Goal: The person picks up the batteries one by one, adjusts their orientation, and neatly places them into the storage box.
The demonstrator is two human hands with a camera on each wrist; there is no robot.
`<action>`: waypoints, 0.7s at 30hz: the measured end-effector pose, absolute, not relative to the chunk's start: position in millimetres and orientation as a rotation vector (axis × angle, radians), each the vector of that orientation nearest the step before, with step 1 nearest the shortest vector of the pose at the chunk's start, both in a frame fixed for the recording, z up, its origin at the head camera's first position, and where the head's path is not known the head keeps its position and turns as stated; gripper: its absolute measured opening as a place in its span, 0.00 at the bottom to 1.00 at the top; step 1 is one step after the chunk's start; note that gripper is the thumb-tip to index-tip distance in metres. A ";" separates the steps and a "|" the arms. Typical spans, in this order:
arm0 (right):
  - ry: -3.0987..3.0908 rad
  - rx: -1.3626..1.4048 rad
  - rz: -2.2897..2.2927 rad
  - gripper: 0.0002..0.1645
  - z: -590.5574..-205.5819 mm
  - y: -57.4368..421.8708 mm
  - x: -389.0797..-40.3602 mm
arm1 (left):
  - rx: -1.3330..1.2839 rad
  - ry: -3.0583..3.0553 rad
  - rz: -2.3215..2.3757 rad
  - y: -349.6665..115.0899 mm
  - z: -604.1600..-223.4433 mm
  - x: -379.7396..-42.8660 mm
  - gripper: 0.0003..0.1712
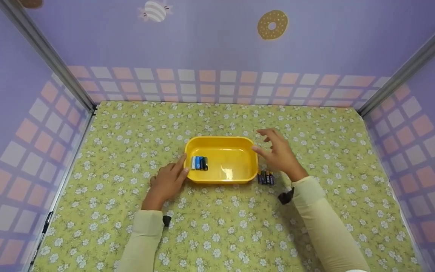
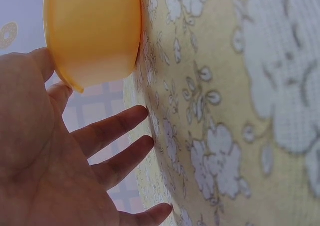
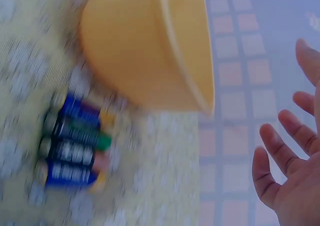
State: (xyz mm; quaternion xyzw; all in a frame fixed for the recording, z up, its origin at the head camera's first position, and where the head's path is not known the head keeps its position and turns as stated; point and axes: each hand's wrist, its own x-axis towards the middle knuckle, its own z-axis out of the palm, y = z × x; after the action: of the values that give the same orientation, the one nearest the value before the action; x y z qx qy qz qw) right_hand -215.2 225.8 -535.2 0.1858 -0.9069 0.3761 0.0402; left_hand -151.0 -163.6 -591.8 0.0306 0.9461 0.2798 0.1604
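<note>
A yellow plastic tub (image 1: 221,180) stands in the middle of the flowered cloth. Inside it, near the left wall, several batteries (image 1: 199,163) lie side by side, pale, blue and dark. My left hand (image 1: 167,182) is at the tub's left end, thumb and index finger touching the rim; in the left wrist view its other fingers spread out straight over the cloth. My right hand (image 1: 281,155) hovers by the right end with fingers loosely bent and nothing in them. Just below that hand, a row of batteries (image 3: 75,143) with blue, dark and green wrappers lies outside the tub.
The flowered cloth (image 1: 217,234) covers the whole table. Purple walls with pink and white checks (image 1: 227,88) rise at the back and both sides, joined by grey metal corner posts (image 1: 47,54).
</note>
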 end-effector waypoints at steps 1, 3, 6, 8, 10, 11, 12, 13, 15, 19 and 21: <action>-2.780 0.552 1.134 0.35 -536.6 231.3 -214.2 | 0.089 2.701 0.799 -163.3 -591.5 -151.5 0.34; -2.779 0.534 1.110 0.34 -540.9 241.5 -211.6 | 0.088 2.700 0.793 -163.0 -591.5 -152.1 0.34; -2.781 0.535 1.096 0.32 -549.3 256.0 -206.4 | 0.088 2.703 0.789 -162.4 -592.1 -152.6 0.34; -2.783 0.545 1.104 0.30 -555.5 264.9 -201.9 | 0.093 2.706 0.793 -162.3 -592.2 -152.4 0.34; -2.792 0.564 1.110 0.28 -561.7 273.4 -197.4 | 0.102 2.710 0.801 -162.3 -592.6 -152.3 0.35; -2.797 0.573 1.115 0.28 -564.7 277.4 -195.2 | 0.106 2.710 0.806 -162.3 -592.9 -152.3 0.35; -2.803 0.585 1.122 0.28 -567.7 281.4 -193.3 | 0.112 2.710 0.808 -162.7 -593.3 -152.5 0.35; -2.810 0.596 1.128 0.29 -570.6 285.1 -191.4 | 0.116 2.711 0.809 -162.9 -593.7 -152.6 0.35; -2.832 0.605 1.128 0.29 -576.2 291.6 -188.2 | 0.117 2.714 0.807 -163.4 -594.8 -152.8 0.34; -2.898 0.586 1.126 0.33 -586.6 301.0 -181.7 | 0.110 2.716 0.806 -164.0 -596.4 -152.4 0.34; -2.944 0.572 1.111 0.36 -591.7 303.7 -178.1 | 0.103 2.719 0.805 -164.4 -596.9 -151.8 0.34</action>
State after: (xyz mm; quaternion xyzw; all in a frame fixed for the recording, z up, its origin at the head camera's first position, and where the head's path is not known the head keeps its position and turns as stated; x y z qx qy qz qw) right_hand -178.1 303.7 -591.7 0.1788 -0.9201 0.3473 -0.0284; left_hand -151.8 -164.4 -596.9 0.0358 0.9472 0.2805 0.1515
